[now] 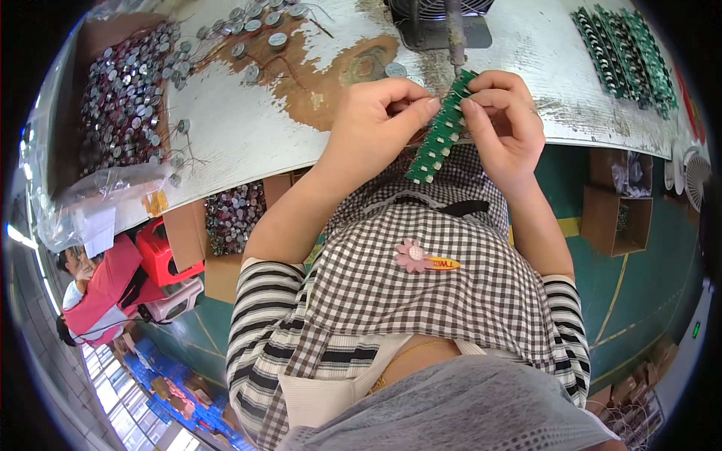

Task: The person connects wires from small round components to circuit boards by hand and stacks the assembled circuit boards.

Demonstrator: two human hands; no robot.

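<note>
A long green circuit board strip with a row of white connectors slants across the front of the bench. My right hand grips its right edge between thumb and fingers. Pinched closed at the strip's left edge is my left hand; what lies between its fingertips is too small to make out. The strip's far end sits just under the tip of an upright metal rod, apparently a soldering iron. Small round metal parts lie beyond my left hand.
Many small round metal parts with wires fill a box at the left; others lie scattered across the worn bench. Stacked green boards lie far right. A black fan stands behind the rod. A person sits at lower left.
</note>
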